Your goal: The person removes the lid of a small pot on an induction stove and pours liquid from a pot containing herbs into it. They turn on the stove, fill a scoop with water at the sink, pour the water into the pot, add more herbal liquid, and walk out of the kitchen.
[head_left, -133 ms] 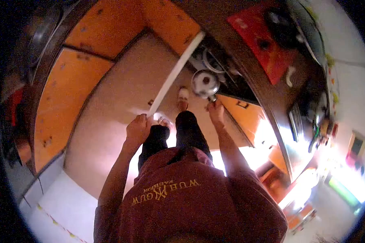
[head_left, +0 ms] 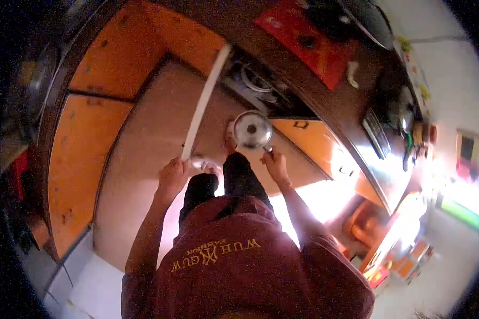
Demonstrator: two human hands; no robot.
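My left hand [head_left: 174,173] is closed on the near end of a long pale strip, which looks like the top edge of an open cabinet door [head_left: 206,101]. My right hand [head_left: 275,162] grips the handle of a round, shiny steel pan [head_left: 253,129] with a dark spot at its middle. The pan hangs over the floor by my foot, in front of the open cabinet [head_left: 258,80], where metal cookware shows dimly.
Orange cabinet fronts [head_left: 85,165] line the left and far sides. To the right runs a dark countertop [head_left: 303,80] carrying a red sheet [head_left: 308,45] and cookware. Bright glare covers the lower right. The brown floor [head_left: 138,175] lies below.
The view has turned and shifted a little. The pan appears lower and slightly left, closer to my body. Both hands keep their hold.
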